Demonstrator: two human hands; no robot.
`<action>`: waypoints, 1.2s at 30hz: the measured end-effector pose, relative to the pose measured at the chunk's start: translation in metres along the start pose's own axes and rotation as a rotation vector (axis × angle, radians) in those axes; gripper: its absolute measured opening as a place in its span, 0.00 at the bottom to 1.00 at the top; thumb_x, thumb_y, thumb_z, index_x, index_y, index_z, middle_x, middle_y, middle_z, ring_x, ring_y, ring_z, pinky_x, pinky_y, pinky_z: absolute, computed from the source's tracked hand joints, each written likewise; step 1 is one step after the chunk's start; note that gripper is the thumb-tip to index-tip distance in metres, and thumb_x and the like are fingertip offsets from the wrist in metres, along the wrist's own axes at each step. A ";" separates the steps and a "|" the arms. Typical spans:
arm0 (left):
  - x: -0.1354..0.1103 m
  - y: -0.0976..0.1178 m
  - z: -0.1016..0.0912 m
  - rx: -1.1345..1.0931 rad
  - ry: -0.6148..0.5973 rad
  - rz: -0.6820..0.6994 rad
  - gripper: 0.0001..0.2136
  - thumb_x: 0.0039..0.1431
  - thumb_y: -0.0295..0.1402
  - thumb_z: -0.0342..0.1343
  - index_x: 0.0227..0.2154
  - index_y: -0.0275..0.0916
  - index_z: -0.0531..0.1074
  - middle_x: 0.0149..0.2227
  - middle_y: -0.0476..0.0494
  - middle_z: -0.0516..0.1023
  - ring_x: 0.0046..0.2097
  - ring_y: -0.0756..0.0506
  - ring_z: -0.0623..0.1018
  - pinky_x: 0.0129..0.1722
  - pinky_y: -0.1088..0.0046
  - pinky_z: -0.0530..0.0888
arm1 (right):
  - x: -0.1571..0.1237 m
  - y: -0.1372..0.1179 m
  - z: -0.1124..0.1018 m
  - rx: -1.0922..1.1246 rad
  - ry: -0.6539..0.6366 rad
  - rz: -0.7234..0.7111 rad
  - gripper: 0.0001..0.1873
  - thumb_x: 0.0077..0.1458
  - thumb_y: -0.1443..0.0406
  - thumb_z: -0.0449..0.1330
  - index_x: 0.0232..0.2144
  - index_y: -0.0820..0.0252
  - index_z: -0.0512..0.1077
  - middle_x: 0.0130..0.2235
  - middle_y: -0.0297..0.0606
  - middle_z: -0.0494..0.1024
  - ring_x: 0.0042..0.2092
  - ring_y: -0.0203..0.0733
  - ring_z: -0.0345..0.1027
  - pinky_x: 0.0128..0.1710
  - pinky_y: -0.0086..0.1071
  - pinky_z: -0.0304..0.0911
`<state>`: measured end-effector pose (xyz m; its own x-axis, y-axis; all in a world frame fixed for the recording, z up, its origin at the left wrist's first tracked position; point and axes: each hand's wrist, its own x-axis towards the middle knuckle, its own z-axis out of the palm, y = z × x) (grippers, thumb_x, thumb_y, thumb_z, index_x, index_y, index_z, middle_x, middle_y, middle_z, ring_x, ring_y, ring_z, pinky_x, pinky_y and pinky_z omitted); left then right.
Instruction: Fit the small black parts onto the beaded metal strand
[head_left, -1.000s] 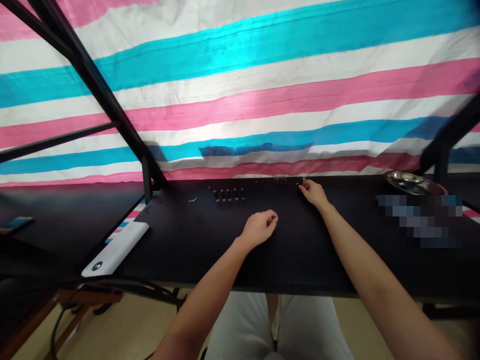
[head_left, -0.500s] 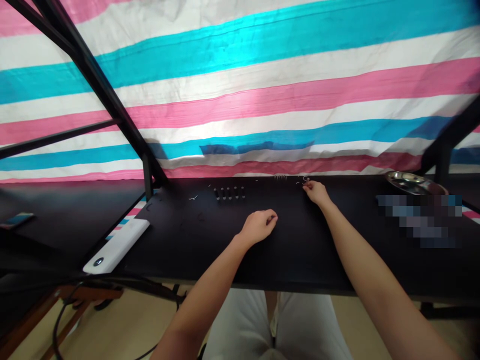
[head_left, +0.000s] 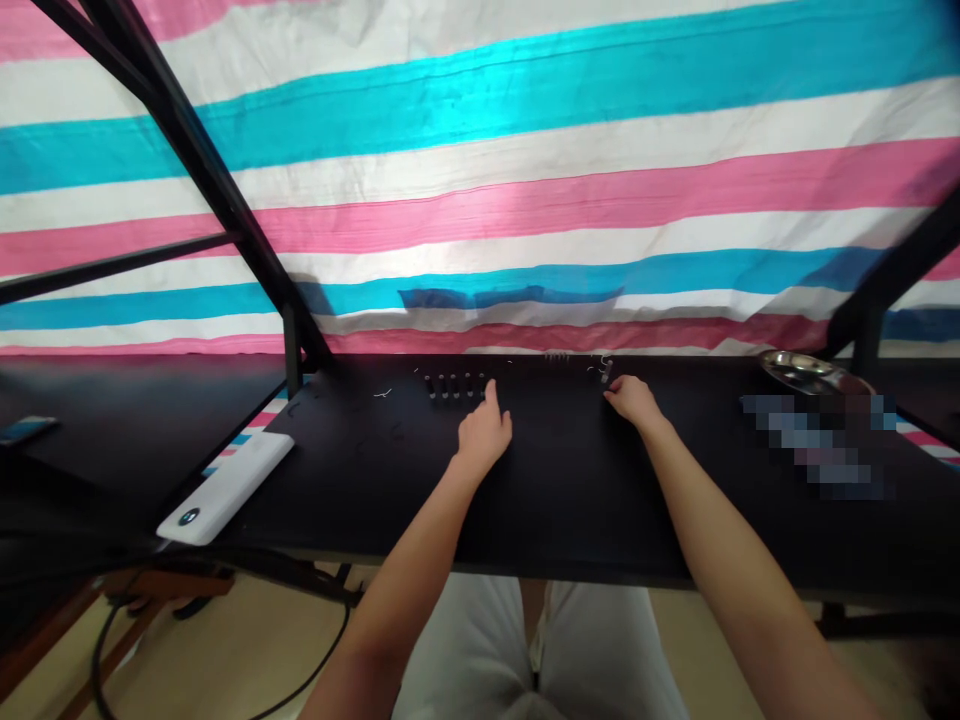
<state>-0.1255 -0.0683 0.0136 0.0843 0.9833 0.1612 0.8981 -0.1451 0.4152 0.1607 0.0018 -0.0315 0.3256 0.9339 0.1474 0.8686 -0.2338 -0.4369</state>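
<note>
Five black pegs [head_left: 455,386] (one row), one metal dish [head_left: 806,368]

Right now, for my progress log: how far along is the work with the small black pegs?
Looks done: five small black cylindrical pegs stand upright in a row on the black table. In hand: the left hand reaches the row's right end; the right hand is at a small dark piece, grip unclear. Left: pale loose bits lie around that piece.
</note>
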 end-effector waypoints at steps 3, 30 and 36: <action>0.010 -0.002 -0.009 0.059 -0.030 -0.078 0.34 0.57 0.36 0.47 0.63 0.35 0.38 0.39 0.31 0.75 0.38 0.38 0.76 0.39 0.64 0.68 | -0.020 -0.010 -0.008 -0.050 -0.098 0.009 0.06 0.43 0.69 0.57 0.26 0.59 0.74 0.32 0.46 0.77 0.33 0.47 0.71 0.30 0.33 0.60; 0.011 0.009 0.022 -1.170 -0.089 0.011 0.10 0.56 0.37 0.49 0.37 0.36 0.62 0.31 0.48 0.73 0.14 0.59 0.66 0.12 0.83 0.56 | -0.095 -0.090 0.001 1.210 -0.140 -0.193 0.17 0.43 0.52 0.61 0.27 0.60 0.68 0.22 0.31 0.68 0.21 0.31 0.59 0.22 0.29 0.58; 0.011 0.007 0.022 -1.089 -0.085 -0.041 0.12 0.52 0.38 0.54 0.32 0.33 0.66 0.25 0.50 0.73 0.13 0.59 0.63 0.13 0.82 0.57 | -0.088 -0.083 0.000 1.276 -0.024 -0.158 0.16 0.45 0.53 0.59 0.30 0.58 0.68 0.24 0.30 0.66 0.21 0.30 0.57 0.20 0.27 0.54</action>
<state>-0.1092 -0.0563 -0.0018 0.1302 0.9879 0.0838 0.0407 -0.0898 0.9951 0.0599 -0.0609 -0.0076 0.2341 0.9354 0.2649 -0.0782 0.2897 -0.9539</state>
